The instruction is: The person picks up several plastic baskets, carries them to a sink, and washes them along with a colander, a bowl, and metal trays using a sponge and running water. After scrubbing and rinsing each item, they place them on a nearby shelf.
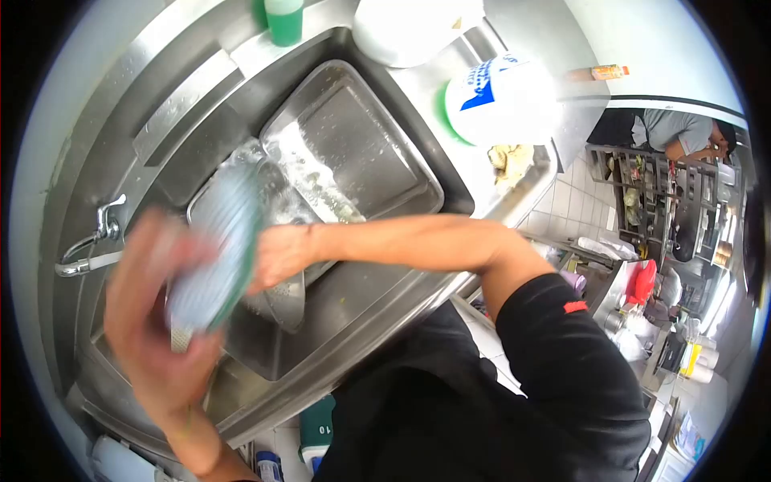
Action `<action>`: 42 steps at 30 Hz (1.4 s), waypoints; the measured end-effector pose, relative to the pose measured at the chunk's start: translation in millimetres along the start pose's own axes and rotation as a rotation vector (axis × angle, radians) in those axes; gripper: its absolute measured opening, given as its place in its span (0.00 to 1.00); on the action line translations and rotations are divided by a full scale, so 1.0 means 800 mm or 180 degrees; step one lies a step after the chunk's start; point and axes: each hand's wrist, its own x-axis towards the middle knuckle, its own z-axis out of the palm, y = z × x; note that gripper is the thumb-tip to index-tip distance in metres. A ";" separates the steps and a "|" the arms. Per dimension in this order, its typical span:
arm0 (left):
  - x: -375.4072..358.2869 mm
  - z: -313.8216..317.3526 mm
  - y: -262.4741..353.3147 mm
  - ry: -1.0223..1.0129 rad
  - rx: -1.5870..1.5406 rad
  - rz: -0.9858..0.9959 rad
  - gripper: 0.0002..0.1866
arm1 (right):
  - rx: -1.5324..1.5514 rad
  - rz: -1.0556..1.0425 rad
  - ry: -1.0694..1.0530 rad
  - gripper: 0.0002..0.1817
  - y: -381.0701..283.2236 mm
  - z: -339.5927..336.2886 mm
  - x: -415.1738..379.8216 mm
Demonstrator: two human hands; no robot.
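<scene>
A blurred, pale, ridged oval piece with a green edge (pixel 215 255) is tilted over the sink's left part. My left hand (pixel 157 297) curls round its left side, smeared by motion. Against its right edge is my right hand (pixel 281 251), whose fingertips are partly hidden behind it. Beneath the hands lies a metal bowl or pan (pixel 283 307), mostly covered. A large rectangular metal tray (pixel 361 136) with suds on it leans in the basin to the upper right.
A faucet (pixel 106 221) stands at the left. Around the sink (pixel 353 341) are a green liquid container (pixel 284 22), a white tub with blue print (pixel 506 100) and a crumpled yellowish cloth or scrap (pixel 511 163). Shelving (pixel 671 201) and another person (pixel 681 132) appear far right.
</scene>
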 end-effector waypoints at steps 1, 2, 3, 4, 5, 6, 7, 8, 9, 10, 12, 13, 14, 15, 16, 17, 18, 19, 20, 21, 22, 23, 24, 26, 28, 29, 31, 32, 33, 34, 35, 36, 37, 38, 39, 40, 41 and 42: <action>0.053 0.019 0.026 -0.0345 0.0305 0.0640 0.22 | 0.0028 0.0350 0.0886 0.06 -0.010 0.007 0.003; 0.095 0.054 0.035 -0.0140 0.0297 0.1412 0.27 | 0.0099 0.0685 0.1776 0.06 -0.015 0.006 0.001; 0.136 0.097 0.050 0.0165 0.0312 0.1936 0.26 | 0.0131 0.0645 0.1778 0.06 -0.019 -0.003 -0.004; 0.178 0.142 0.067 -0.0064 -0.0446 0.1871 0.22 | 0.0120 0.0903 0.0643 0.09 -0.027 -0.018 -0.008; 0.210 0.172 0.100 -0.0496 -0.0795 0.1642 0.19 | 0.0084 0.1109 -0.0495 0.12 -0.032 -0.030 -0.013; 0.242 0.211 0.109 -0.0616 -0.0826 0.1909 0.18 | 0.0081 0.1030 -0.0476 0.12 -0.032 -0.031 -0.021; 0.264 0.255 0.119 -0.0562 -0.0779 0.1998 0.16 | 0.0564 0.1262 0.0074 0.14 -0.031 -0.024 -0.031; 0.284 0.277 0.127 -0.1239 -0.0457 0.1669 0.16 | 0.1111 0.1456 0.0605 0.16 -0.030 -0.017 -0.039; 0.294 0.309 0.122 -0.0666 -0.0231 0.2144 0.17 | 0.1725 0.1596 0.1115 0.19 -0.028 -0.012 -0.039; 0.299 0.330 0.102 -0.0101 0.0076 0.2537 0.18 | 0.1872 0.1988 0.0010 0.18 -0.011 -0.040 -0.018; 0.268 0.289 0.081 0.0088 -0.0412 0.2036 0.14 | 0.1583 0.1877 -0.0270 0.15 -0.003 -0.057 -0.006; 0.243 0.250 0.069 -0.0128 -0.0634 0.1613 0.13 | 0.1253 0.1575 0.0634 0.13 -0.010 -0.038 -0.014; 0.211 0.221 0.034 0.0075 -0.0831 0.1439 0.10 | 0.1531 0.2098 0.1049 0.12 -0.020 -0.009 -0.008; 0.172 0.187 -0.006 0.0347 -0.0505 0.1132 0.08 | 0.1776 0.2674 0.1405 0.10 -0.024 0.008 -0.006; 0.128 0.153 -0.043 0.0625 -0.0213 0.0860 0.07 | 0.1157 0.2221 0.1325 0.09 -0.025 0.001 -0.007; 0.075 0.133 -0.090 0.0915 -0.0520 0.0316 0.07 | 0.0488 0.1796 0.1254 0.09 -0.023 -0.012 -0.011; 0.022 0.114 -0.130 0.0997 -0.0834 -0.0538 0.05 | 0.0529 0.1762 0.1283 0.09 -0.019 -0.017 -0.010; -0.020 0.101 -0.170 0.1298 -0.1248 -0.1269 0.08 | 0.0552 0.1789 0.1331 0.09 -0.017 -0.020 -0.009; -0.051 0.076 -0.209 0.1330 -0.1716 -0.1690 0.10 | 0.0589 0.1837 0.1342 0.09 -0.019 -0.021 -0.008; -0.072 0.057 -0.240 0.1378 -0.2208 -0.2095 0.11 | 0.0624 0.1828 0.1294 0.09 -0.018 -0.023 -0.008; -0.074 0.050 -0.247 0.1406 -0.2242 -0.2132 0.11 | 0.0569 0.1906 0.1281 0.10 -0.015 -0.025 -0.008; -0.067 0.042 -0.249 0.1163 -0.2597 -0.2296 0.13 | 0.0503 0.1988 0.1253 0.11 -0.012 -0.028 -0.008; -0.062 0.041 -0.254 0.0901 -0.2965 -0.2455 0.14 | 0.0529 0.2007 0.1183 0.11 -0.012 -0.030 -0.009; -0.053 0.049 -0.274 0.0639 -0.3262 -0.2421 0.14 | 0.0475 0.2267 0.1208 0.12 -0.012 -0.037 -0.008; -0.027 0.061 -0.297 -0.0024 -0.3214 -0.2357 0.16 | 0.0407 0.2272 0.1224 0.13 -0.016 -0.038 -0.011; -0.011 0.070 -0.312 -0.0394 -0.2976 -0.2367 0.17 | 0.0343 0.2267 0.1248 0.13 -0.020 -0.038 -0.009; 0.033 0.088 -0.341 -0.1044 -0.2481 -0.2483 0.18 | 0.0288 0.2321 0.1147 0.12 -0.026 -0.044 -0.003; 0.053 0.095 -0.356 -0.1641 -0.1938 -0.2555 0.18 | 0.0282 0.2263 0.1132 0.11 -0.029 -0.043 -0.001; 0.070 0.101 -0.371 -0.1701 -0.1970 -0.2494 0.18 | 0.0270 0.2205 0.1104 0.10 -0.030 -0.044 0.000; 0.085 0.109 -0.384 -0.2233 -0.1386 -0.2612 0.18 | 0.0233 0.2211 0.0964 0.10 -0.031 -0.046 0.002; 0.093 0.116 -0.384 -0.2747 -0.0790 -0.2709 0.18 | 0.0198 0.2271 0.0914 0.10 -0.029 -0.046 0.004; 0.095 0.118 -0.384 -0.2821 -0.0354 -0.2699 0.17 | 0.0222 0.2211 0.0845 0.10 -0.025 -0.044 0.006; 0.087 0.118 -0.384 -0.2868 -0.0389 -0.2698 0.17 | 0.0268 0.2146 0.0797 0.10 -0.021 -0.042 0.010; 0.074 0.109 -0.379 -0.2496 -0.0511 -0.2466 0.16 | 0.0280 0.2194 0.0638 0.10 -0.014 -0.042 0.020; 0.058 0.095 -0.373 -0.2111 -0.0608 -0.2226 0.15 | 0.0281 0.2216 0.0656 0.10 -0.002 -0.036 0.031; 0.025 0.079 -0.358 -0.1567 -0.1059 -0.2017 0.15 | 0.0397 0.1969 0.0776 0.10 0.013 -0.028 0.044; -0.017 0.073 -0.354 -0.1097 -0.1495 -0.1898 0.17 | 0.0502 0.1729 0.0898 0.09 0.027 -0.019 0.058; -0.056 0.070 -0.339 -0.0625 -0.1924 -0.1765 0.19 | 0.0556 0.1585 0.0858 0.09 0.042 -0.010 0.071</action>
